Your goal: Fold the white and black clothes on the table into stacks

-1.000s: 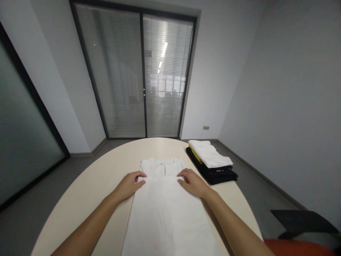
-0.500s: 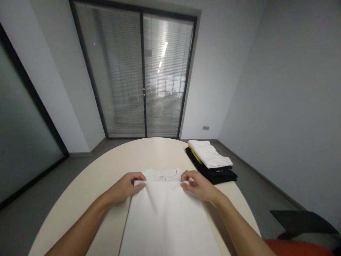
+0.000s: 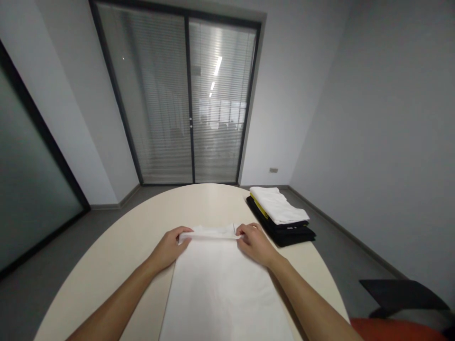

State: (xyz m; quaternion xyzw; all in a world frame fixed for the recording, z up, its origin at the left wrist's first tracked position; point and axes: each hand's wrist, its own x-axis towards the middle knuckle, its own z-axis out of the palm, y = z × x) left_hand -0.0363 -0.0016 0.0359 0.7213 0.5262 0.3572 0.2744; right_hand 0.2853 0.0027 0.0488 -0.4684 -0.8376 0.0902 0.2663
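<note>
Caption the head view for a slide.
Left hand and right hand grip white fabric on a rounded table near folded clothes.

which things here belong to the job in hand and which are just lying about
In the job: white garment; left hand and right hand, gripping its folded edge; table beneath.
Seemingly just about: stack of folded clothes, untouched; red-and-black chair.

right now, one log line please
left hand: holds white cloth, left side | right hand: holds its right side | clothes pile: on table, right of cloth
</note>
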